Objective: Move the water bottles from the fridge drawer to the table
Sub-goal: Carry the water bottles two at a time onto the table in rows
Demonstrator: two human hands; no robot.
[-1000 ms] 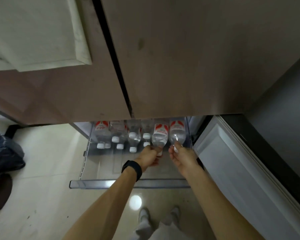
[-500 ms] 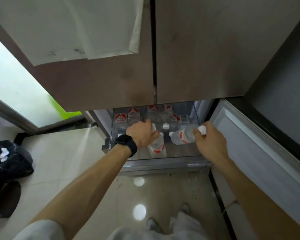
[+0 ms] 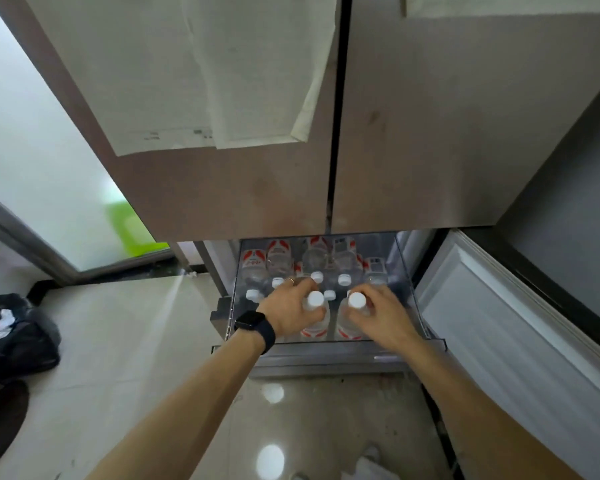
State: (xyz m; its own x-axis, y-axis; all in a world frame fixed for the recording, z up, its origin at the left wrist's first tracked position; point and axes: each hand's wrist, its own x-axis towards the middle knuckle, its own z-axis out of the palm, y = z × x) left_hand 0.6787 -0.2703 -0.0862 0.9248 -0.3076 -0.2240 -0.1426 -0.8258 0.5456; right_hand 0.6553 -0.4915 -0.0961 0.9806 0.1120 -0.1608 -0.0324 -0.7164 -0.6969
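The fridge drawer [image 3: 326, 356] is pulled open below the fridge doors, and several clear water bottles with white caps and red-white labels lie in it. My left hand [image 3: 293, 311], a dark watch on its wrist, grips one upright water bottle [image 3: 315, 323] around its neck. My right hand [image 3: 381, 315] grips a second upright bottle [image 3: 350, 322] just to the right of it. Both held bottles are over the drawer's front part. The other bottles [image 3: 312, 263] lie further back, necks toward me.
The fridge doors [image 3: 413, 133] overhang the drawer, with papers [image 3: 222, 81] stuck on the left one. An open white door panel [image 3: 499, 323] flanks the drawer on the right. A black bag [image 3: 14, 334] lies on the glossy tiled floor [image 3: 118, 341] at left.
Both bottles have been turned upright and lifted toward the drawer's front. The right bottle was lying sideways half a second ago. My view has risen and shifted.
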